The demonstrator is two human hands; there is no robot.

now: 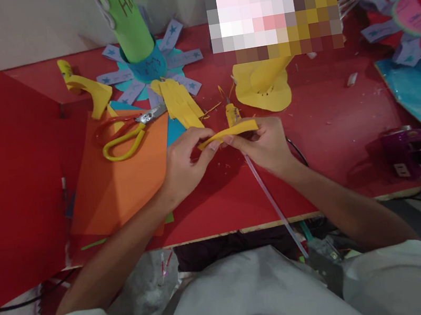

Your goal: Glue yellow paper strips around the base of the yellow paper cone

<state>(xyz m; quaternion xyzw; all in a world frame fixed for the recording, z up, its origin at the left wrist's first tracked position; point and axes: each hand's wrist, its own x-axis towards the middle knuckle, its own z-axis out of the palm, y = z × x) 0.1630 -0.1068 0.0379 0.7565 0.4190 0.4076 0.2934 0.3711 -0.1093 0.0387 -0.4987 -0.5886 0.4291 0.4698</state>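
Note:
A yellow paper strip is pinched between my two hands above the red table. My left hand grips its left end with thumb and fingers. My right hand holds it nearer the middle, and the right end sticks out past the fingers. Just behind the strip lies a yellow glue gun, its nozzle pointing away from me. A clear glue stick runs from under my right hand toward the table's front edge. More yellow paper strips lie in a pile behind my left hand.
Scissors with red and yellow handles rest on orange paper at left. Behind stand a green paper tube and a yellow flower-shaped base. A red board rises at far left. A purple power box sits right.

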